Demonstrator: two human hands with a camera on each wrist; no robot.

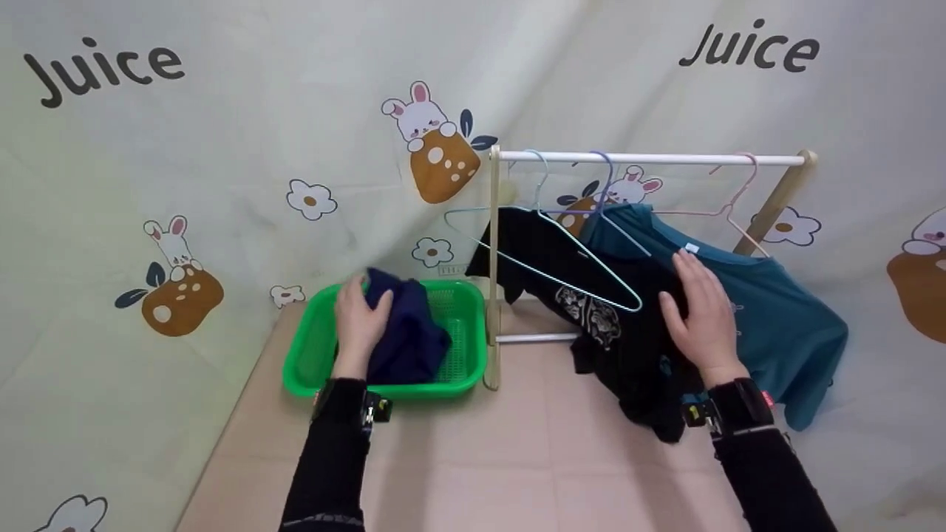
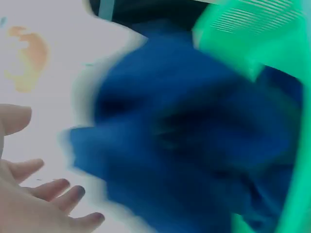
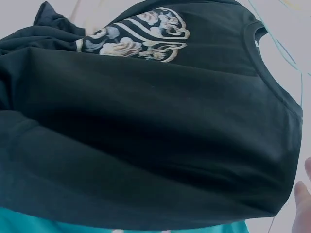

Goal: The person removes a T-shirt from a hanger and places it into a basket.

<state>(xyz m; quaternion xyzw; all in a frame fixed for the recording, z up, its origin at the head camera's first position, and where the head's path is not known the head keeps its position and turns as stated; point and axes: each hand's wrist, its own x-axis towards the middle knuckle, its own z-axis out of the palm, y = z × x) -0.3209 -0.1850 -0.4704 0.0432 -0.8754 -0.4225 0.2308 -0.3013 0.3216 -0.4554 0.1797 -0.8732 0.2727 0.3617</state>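
My left hand (image 1: 361, 318) is over a navy cloth garment (image 1: 406, 332) that sits bunched in a green plastic basket (image 1: 473, 373). In the left wrist view its fingers (image 2: 53, 189) are spread apart from the blurred navy cloth. My right hand (image 1: 702, 318) is raised with straight fingers beside a black shirt (image 1: 643, 347) with a pale floral print, and grips nothing. The black shirt hangs askew, overlapped by a light-blue hanger (image 1: 538, 199). Behind the right hand is a teal shirt (image 1: 783, 325) on a pink hanger (image 1: 754, 174).
A clothes rack with a white top bar (image 1: 680, 159) and wooden posts (image 1: 494, 295) stands right of the basket. A purple hanger (image 1: 607, 185) is on the bar between the other two. A printed curtain (image 1: 281, 125) backs the pinkish table (image 1: 473, 458).
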